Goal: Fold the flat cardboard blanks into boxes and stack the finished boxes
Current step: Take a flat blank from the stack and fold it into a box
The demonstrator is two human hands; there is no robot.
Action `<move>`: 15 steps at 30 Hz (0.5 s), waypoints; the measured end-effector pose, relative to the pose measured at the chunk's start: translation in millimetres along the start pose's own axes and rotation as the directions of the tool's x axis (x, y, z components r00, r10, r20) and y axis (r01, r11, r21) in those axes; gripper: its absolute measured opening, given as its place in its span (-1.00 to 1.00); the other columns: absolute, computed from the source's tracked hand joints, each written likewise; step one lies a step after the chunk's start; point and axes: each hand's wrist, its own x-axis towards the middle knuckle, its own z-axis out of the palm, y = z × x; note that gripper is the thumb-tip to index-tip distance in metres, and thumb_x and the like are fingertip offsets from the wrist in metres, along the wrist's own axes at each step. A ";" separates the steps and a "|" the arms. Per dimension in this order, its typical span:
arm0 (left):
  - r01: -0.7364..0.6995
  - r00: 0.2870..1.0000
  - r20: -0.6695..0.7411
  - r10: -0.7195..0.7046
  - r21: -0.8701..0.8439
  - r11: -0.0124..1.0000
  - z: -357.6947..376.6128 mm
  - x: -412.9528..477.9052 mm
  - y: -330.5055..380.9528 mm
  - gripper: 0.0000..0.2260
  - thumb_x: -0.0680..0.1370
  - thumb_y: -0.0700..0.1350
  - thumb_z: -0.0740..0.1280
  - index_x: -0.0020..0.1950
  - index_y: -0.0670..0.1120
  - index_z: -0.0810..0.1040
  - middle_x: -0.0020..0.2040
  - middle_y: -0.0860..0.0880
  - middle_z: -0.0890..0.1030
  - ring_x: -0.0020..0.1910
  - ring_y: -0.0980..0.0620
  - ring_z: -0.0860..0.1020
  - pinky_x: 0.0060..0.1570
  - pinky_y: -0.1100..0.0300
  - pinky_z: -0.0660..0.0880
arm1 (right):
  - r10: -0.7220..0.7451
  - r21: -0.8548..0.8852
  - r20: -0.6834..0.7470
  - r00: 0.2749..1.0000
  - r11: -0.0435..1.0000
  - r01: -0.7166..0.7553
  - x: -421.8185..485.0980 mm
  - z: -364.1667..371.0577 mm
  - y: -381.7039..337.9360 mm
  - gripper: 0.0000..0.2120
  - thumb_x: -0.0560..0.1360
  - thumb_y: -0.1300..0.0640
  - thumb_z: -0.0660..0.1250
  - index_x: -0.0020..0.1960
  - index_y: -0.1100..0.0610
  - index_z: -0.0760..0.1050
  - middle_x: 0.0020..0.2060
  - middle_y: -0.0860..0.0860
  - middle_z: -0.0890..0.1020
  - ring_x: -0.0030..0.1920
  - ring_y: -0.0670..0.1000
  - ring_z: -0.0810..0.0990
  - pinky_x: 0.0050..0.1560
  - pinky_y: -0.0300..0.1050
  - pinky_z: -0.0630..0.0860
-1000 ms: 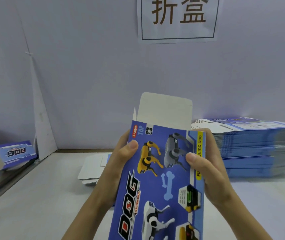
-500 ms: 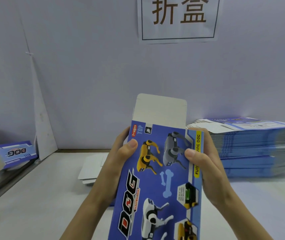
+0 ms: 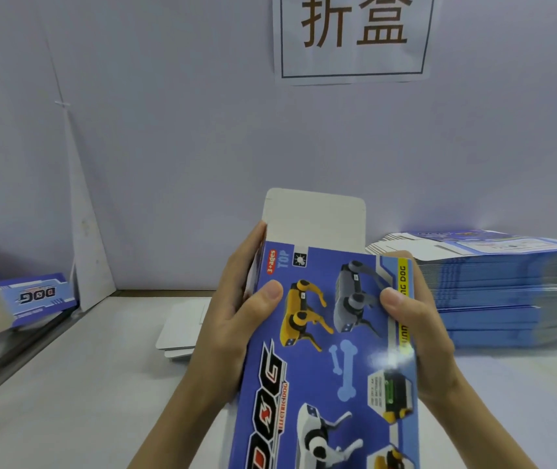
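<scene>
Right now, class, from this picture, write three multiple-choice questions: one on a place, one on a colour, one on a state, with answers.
1. Where is the stack of flat blanks? A) right of the held box B) on the wall C) on a chair
2. What colour is the top flap on its visible side? A) yellow B) white C) black
3. How is that flap? A) tucked shut B) torn off C) standing open
Key: A, it lies on the table beside the right hand; B, plain white card shows; C, it rises upright above the box.
</scene>
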 end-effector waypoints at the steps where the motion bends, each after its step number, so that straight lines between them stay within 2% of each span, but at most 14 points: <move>1: -0.017 1.000 -0.001 0.017 0.020 1.000 -1.3 1.1 -0.6 -0.47 0.37 0.07 0.41 0.33 0.28 0.41 0.15 -0.01 0.64 -0.11 -0.11 0.69 -0.33 0.16 0.61 | -0.013 -0.007 0.010 1.000 1.000 0.014 -0.1 -0.2 0.1 -0.80 0.32 0.05 0.31 -0.07 -0.07 0.59 -0.21 -0.01 0.68 -0.28 -0.02 0.68 -0.33 -0.19 0.60; 3: -0.051 0.999 -0.013 0.052 0.033 0.998 -1.5 1.2 -2.4 -0.47 0.33 0.10 0.38 0.30 0.25 0.43 0.12 -0.01 0.65 -0.12 -0.11 0.69 -0.34 0.16 0.60 | -0.032 -0.019 0.019 0.999 0.999 0.032 0.0 0.8 -1.0 -0.81 0.33 0.07 0.30 -0.08 -0.07 0.59 -0.24 -0.04 0.67 -0.30 -0.06 0.67 -0.34 -0.22 0.59; 5: -0.095 0.995 -0.016 0.095 0.015 0.995 2.6 -0.8 -3.3 -0.54 0.32 0.07 0.36 0.23 0.18 0.49 0.04 -0.01 0.68 -0.17 -0.07 0.69 -0.36 0.16 0.59 | -0.058 -0.021 0.021 0.998 0.998 0.059 0.2 0.4 -0.6 -0.78 0.36 0.20 0.28 -0.01 0.06 0.52 -0.24 -0.04 0.66 -0.30 -0.06 0.65 -0.33 -0.23 0.58; 7: -0.168 0.986 -0.011 0.168 -0.027 0.985 8.6 -2.5 -5.6 -0.72 0.35 0.00 0.32 0.05 0.13 0.57 -0.10 0.00 0.69 -0.26 0.02 0.67 -0.37 0.19 0.58 | -0.070 -0.056 0.017 0.997 0.996 0.070 0.8 0.0 0.3 -0.78 0.40 0.29 0.18 0.04 0.20 0.42 -0.24 -0.05 0.65 -0.28 -0.07 0.65 -0.30 -0.25 0.57; 9: -0.219 0.976 -0.028 0.218 -0.055 0.974 11.8 -2.9 -5.4 -0.88 0.34 -0.04 0.31 -0.16 0.08 0.58 -0.25 0.00 0.65 -0.35 0.05 0.63 -0.39 0.21 0.57 | -0.071 -0.091 0.027 0.997 0.993 0.073 1.9 0.0 1.2 -0.76 0.41 0.30 0.12 0.06 0.22 0.39 -0.22 -0.08 0.66 -0.26 -0.10 0.65 -0.26 -0.29 0.56; 11: -0.218 0.975 -0.053 0.215 -0.063 0.974 9.1 -1.6 -5.8 -0.97 0.31 -0.04 0.32 -0.29 0.03 0.53 -0.36 -0.03 0.58 -0.44 0.04 0.57 -0.44 0.23 0.53 | -0.085 -0.111 0.056 0.995 0.990 0.091 2.8 2.5 1.6 -0.74 0.41 0.30 0.15 0.09 0.19 0.41 -0.19 -0.12 0.66 -0.23 -0.14 0.64 -0.23 -0.33 0.55; 12: -0.208 0.977 -0.064 0.205 -0.057 0.976 7.0 -1.2 -5.0 -0.95 0.29 -0.03 0.33 -0.32 0.03 0.50 -0.38 -0.03 0.56 -0.46 0.04 0.56 -0.46 0.23 0.52 | -0.082 -0.098 0.067 0.994 0.991 0.088 2.8 3.8 1.8 -0.71 0.40 0.28 0.20 0.10 0.15 0.46 -0.17 -0.11 0.66 -0.21 -0.13 0.65 -0.22 -0.31 0.56; 15: -0.178 0.980 -0.097 0.174 -0.027 0.984 2.6 0.1 -5.4 -0.92 0.26 0.01 0.35 -0.27 0.07 0.53 -0.34 -0.03 0.60 -0.43 0.02 0.61 -0.47 0.22 0.53 | -0.037 -0.025 0.083 0.996 0.999 0.039 1.5 6.8 1.6 -0.75 0.38 0.09 0.26 0.02 -0.05 0.59 -0.16 -0.02 0.67 -0.20 -0.04 0.67 -0.24 -0.21 0.60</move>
